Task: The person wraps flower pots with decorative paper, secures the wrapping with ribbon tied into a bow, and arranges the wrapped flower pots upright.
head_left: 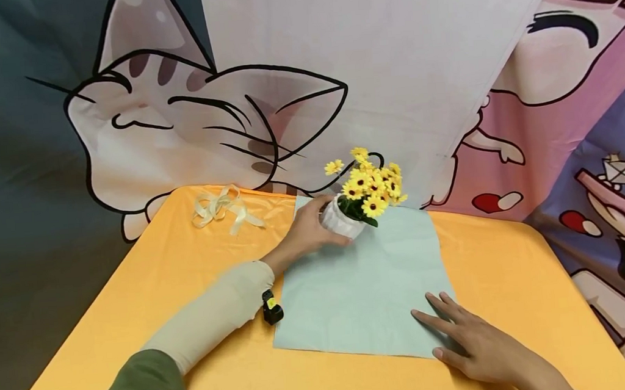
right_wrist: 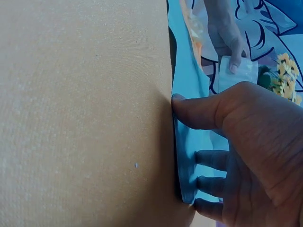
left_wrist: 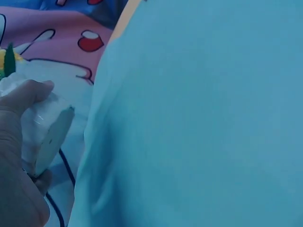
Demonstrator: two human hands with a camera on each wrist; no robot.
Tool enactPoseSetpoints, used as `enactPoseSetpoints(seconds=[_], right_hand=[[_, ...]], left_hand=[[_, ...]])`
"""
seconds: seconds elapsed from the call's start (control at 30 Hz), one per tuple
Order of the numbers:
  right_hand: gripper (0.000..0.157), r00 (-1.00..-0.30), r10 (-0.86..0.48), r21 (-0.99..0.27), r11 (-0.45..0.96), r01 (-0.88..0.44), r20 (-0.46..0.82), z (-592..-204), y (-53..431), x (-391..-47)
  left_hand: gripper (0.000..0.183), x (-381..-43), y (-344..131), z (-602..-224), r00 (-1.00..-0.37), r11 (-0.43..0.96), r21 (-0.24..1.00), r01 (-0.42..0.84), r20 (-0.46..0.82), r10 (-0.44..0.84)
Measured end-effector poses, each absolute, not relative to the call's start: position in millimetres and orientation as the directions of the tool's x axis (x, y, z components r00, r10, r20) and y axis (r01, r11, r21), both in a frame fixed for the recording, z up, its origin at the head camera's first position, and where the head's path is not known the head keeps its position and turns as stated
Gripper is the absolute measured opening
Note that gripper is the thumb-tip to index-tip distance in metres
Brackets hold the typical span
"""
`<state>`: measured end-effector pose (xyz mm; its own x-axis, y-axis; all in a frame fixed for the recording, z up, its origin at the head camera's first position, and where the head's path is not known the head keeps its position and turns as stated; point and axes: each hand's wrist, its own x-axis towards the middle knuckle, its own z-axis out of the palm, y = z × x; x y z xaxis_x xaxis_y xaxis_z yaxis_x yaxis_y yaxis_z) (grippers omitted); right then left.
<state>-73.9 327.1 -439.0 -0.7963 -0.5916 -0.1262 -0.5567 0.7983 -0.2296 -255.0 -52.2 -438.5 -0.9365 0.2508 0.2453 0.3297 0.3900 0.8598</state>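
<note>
My left hand (head_left: 310,224) grips a small white pot (head_left: 342,218) at the far part of a pale blue sheet (head_left: 353,296). Yellow artificial-looking flowers (head_left: 369,184) with dark centres and green leaves fill the pot, which leans to the right. From the left wrist view, the pot's flat underside (left_wrist: 53,139) shows, with thumb and fingers on either side of it. My right hand (head_left: 481,344) rests at the sheet's near right corner, fingers spread. In the right wrist view, the thumb (right_wrist: 199,112) and fingertips touch the sheet along its edge.
A loose tangle of cream ribbon (head_left: 222,208) lies at the back left of the orange-yellow tablecloth (head_left: 238,372). Behind the table hangs a cartoon-printed cloth (head_left: 406,59). A small black device (head_left: 272,308) sits by my left forearm.
</note>
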Motion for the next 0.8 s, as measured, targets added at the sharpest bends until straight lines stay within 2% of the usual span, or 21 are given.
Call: enactPoseSetpoints(seconds=[0.33, 0.53, 0.8], right_hand=[[0.065, -0.792, -0.592, -0.282, 0.793, -0.540, -0.148, -440, 330, -74], [0.066, -0.787, -0.600, -0.276, 0.787, -0.551, -0.140, -440, 331, -75], [0.066, -0.788, -0.610, -0.241, 0.779, -0.578, -0.081, -445, 332, -73]], left_hand=[[0.104, -252, -13, -442, -0.916, 0.455, 0.814, 0.362, 0.220, 0.336], [0.102, -251, 6, -435, -0.893, 0.480, 0.780, 0.401, 0.215, 0.396], [0.101, -242, 38, -425, -0.874, 0.524, 0.749, 0.404, 0.147, 0.463]])
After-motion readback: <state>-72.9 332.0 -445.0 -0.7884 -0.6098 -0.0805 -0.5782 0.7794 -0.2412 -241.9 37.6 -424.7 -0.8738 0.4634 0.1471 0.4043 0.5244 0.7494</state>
